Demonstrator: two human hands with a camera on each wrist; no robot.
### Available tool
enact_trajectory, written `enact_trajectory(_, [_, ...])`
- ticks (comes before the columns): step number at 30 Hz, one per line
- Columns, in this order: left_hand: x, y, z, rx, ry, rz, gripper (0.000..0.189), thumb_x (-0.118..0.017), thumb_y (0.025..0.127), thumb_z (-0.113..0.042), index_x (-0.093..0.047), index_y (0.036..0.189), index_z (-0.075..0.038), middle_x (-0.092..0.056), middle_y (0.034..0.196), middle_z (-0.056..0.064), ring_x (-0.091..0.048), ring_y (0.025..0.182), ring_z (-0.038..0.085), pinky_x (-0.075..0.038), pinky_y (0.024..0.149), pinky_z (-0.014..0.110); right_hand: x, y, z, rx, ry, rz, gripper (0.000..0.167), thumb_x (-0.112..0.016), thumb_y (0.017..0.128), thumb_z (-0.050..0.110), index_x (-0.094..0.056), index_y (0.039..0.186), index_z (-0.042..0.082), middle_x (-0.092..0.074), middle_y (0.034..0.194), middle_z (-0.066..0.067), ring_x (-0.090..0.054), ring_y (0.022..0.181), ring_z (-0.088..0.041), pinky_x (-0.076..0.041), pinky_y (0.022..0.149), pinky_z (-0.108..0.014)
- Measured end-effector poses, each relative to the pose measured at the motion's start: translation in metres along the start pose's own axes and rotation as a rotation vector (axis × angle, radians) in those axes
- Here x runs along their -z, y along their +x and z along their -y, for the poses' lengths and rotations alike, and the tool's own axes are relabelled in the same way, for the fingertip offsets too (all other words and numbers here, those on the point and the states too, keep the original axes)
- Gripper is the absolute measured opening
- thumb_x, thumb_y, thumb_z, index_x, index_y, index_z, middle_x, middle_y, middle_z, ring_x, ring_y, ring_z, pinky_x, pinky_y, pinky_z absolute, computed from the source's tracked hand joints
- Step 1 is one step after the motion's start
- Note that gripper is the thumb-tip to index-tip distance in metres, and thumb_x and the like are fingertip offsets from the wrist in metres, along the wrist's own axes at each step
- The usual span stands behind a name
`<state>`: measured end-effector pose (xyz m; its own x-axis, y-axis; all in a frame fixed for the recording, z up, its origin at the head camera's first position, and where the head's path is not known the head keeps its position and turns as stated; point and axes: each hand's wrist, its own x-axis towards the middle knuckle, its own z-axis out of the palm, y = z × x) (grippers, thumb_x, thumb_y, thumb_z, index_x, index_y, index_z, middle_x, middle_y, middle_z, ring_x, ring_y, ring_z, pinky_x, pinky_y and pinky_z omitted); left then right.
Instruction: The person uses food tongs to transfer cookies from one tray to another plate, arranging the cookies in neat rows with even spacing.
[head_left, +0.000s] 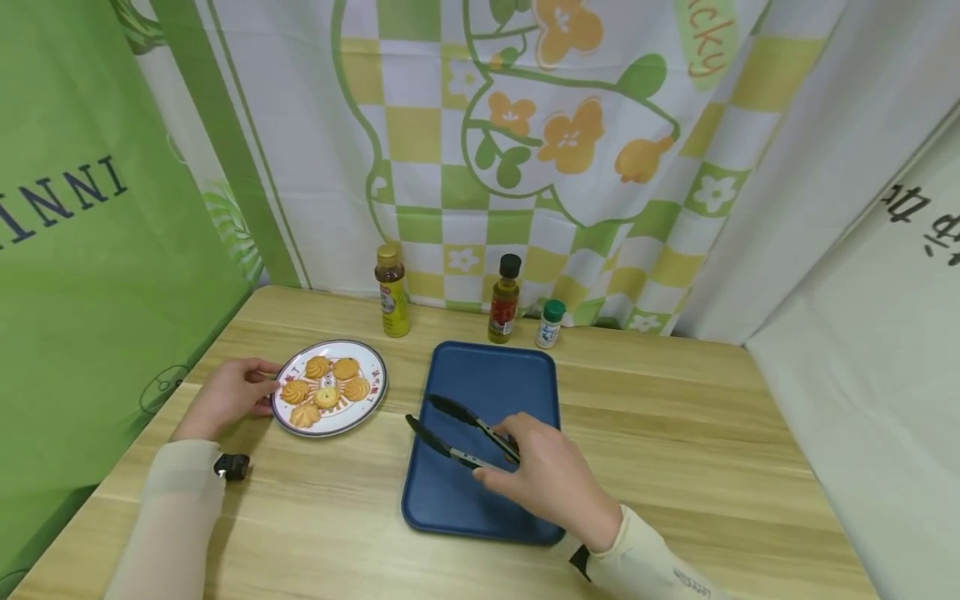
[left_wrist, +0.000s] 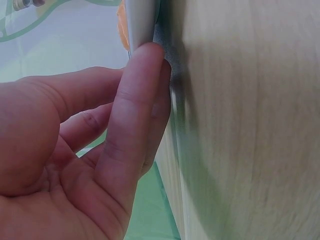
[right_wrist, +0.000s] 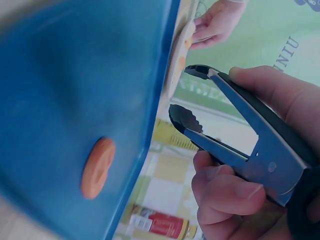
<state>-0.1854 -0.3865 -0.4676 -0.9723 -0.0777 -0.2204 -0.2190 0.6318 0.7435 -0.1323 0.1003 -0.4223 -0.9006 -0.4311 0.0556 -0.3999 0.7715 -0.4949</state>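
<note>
My left hand (head_left: 232, 392) pinches the left rim of a white plate (head_left: 330, 432), thumb above and fingers below, as the left wrist view shows. Several golden cookies (head_left: 326, 397) lie on that plate. In my right hand (head_left: 551, 475) I grip black-tipped metal tongs (head_left: 457, 454), their two arms spread with nothing between the tips. The tongs hang over a blue tray (head_left: 495, 375), pointing toward the plate. A single cookie (right_wrist: 98, 168) rests on the tray in the right wrist view; in the head view my right hand mostly hides it.
Behind the tray stand a yellow-labelled bottle (head_left: 393, 296), a dark-capped bottle (head_left: 504, 304) with a red label and a small green-capped shaker (head_left: 551, 325). A patterned curtain (head_left: 420, 133) hangs along the wooden table's (head_left: 675, 433) back edge.
</note>
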Motion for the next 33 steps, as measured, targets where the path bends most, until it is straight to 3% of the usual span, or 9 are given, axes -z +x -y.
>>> enact_trajectory(6, [0.000,-0.002,-0.003,0.008,0.008,-0.001,0.041,-0.061,0.113,-0.004,-0.056,0.149,0.017,-0.071,0.120,0.034,-0.075,0.082,0.016,-0.072,0.074,0.029,0.007,-0.015,-0.013,-0.087,0.026,-0.003,0.044,-0.097,0.088,0.042,-0.079,0.117,0.015,-0.073,0.100,0.003,-0.058,0.078,-0.009,-0.049,0.063,-0.028])
enact_trajectory(11, [0.001,-0.003,-0.004,0.008,0.015,0.001,0.043,-0.061,0.113,-0.003,-0.054,0.150,0.018,-0.068,0.126,0.039,-0.075,0.084,0.018,-0.072,0.075,0.030,0.010,-0.026,-0.021,-0.135,0.003,-0.031,0.049,-0.099,0.085,0.044,-0.079,0.121,0.017,-0.079,0.113,0.002,-0.072,0.094,-0.013,-0.064,0.076,-0.037])
enact_trajectory(15, [0.001,-0.002,-0.003,0.009,0.010,0.003,0.043,-0.060,0.113,-0.003,-0.053,0.150,0.018,-0.068,0.128,0.040,-0.075,0.086,0.018,-0.072,0.076,0.030,0.012,-0.034,-0.026,-0.158,-0.008,-0.040,0.051,-0.099,0.084,0.044,-0.079,0.122,0.016,-0.080,0.116,0.000,-0.076,0.101,-0.016,-0.067,0.084,-0.043])
enact_trajectory(22, [-0.001,-0.001,-0.003,-0.012,0.000,0.002,0.042,-0.057,0.114,-0.004,-0.054,0.149,0.020,-0.072,0.119,0.036,-0.076,0.084,0.017,-0.072,0.074,0.030,0.017,-0.050,-0.036,-0.203,-0.042,-0.039,0.058,-0.101,0.081,0.046,-0.079,0.124,0.014,-0.080,0.120,-0.003,-0.074,0.100,-0.016,-0.065,0.081,-0.042])
enact_trajectory(27, [-0.001,-0.001,-0.002,-0.007,0.011,-0.003,0.042,-0.058,0.115,-0.005,-0.054,0.150,0.018,-0.072,0.119,0.034,-0.076,0.083,0.016,-0.072,0.073,0.029,0.019,-0.062,-0.043,-0.232,-0.047,-0.062,0.059,-0.101,0.079,0.046,-0.079,0.123,0.014,-0.079,0.117,0.000,-0.070,0.095,-0.013,-0.060,0.077,-0.036])
enact_trajectory(33, [0.000,0.000,-0.002,-0.001,0.014,0.001,0.043,-0.058,0.115,-0.006,-0.054,0.150,0.018,-0.072,0.119,0.034,-0.076,0.083,0.016,-0.072,0.074,0.030,0.022,-0.074,-0.051,-0.264,-0.078,-0.078,0.065,-0.101,0.078,0.049,-0.078,0.126,0.013,-0.079,0.117,0.000,-0.070,0.096,-0.014,-0.062,0.079,-0.038])
